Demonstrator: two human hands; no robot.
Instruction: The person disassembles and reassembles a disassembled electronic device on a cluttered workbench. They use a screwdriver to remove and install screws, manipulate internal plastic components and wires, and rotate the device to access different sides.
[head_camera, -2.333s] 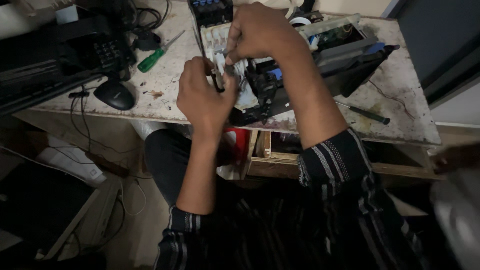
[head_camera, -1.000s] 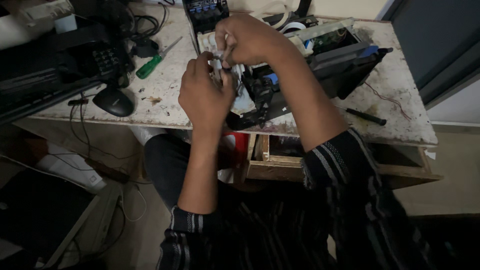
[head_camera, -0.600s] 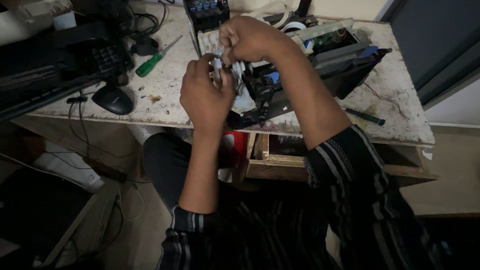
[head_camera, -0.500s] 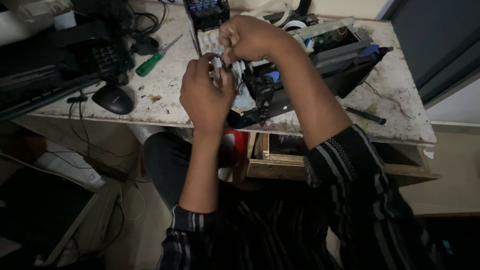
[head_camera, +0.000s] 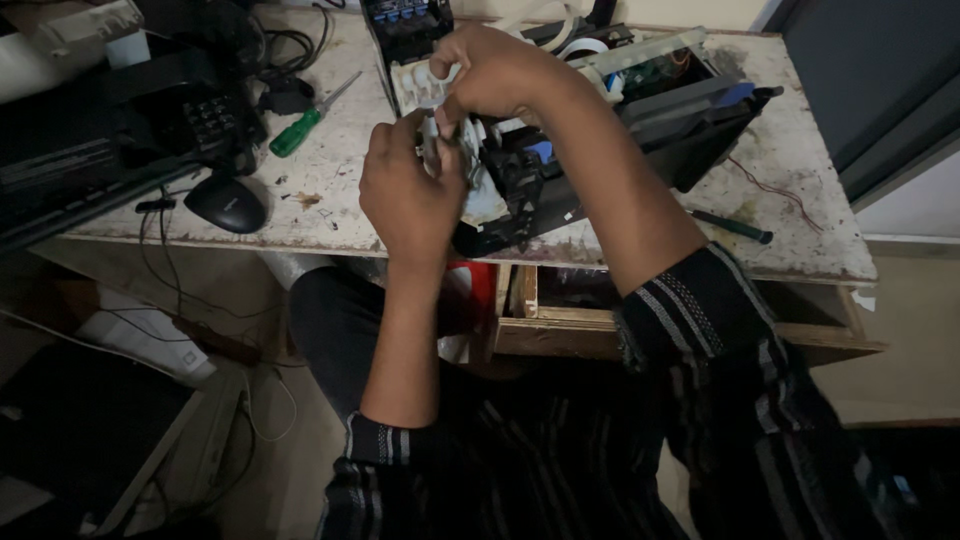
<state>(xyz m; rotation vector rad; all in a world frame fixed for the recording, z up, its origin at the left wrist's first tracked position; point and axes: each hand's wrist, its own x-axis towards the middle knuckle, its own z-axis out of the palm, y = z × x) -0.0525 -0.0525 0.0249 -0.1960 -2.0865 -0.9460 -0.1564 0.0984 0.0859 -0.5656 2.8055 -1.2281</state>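
The small grey-white part (head_camera: 452, 150), held above the near edge of the table (head_camera: 800, 240), had barely shifted, the left hand (head_camera: 408, 190) staying closed around it while the right hand (head_camera: 495, 70) apparently kept pinching its top beside the opened printer (head_camera: 640, 120).

A small electronics repair workshop is shown: a worn, stained counter (head_camera: 330, 190) is crowded with an opened printer (head_camera: 640, 120), a green-handled screwdriver (head_camera: 300, 128), a black mouse (head_camera: 226, 203), tangled cables (head_camera: 290, 45) and stacked dark machines (head_camera: 90, 140) at far left.
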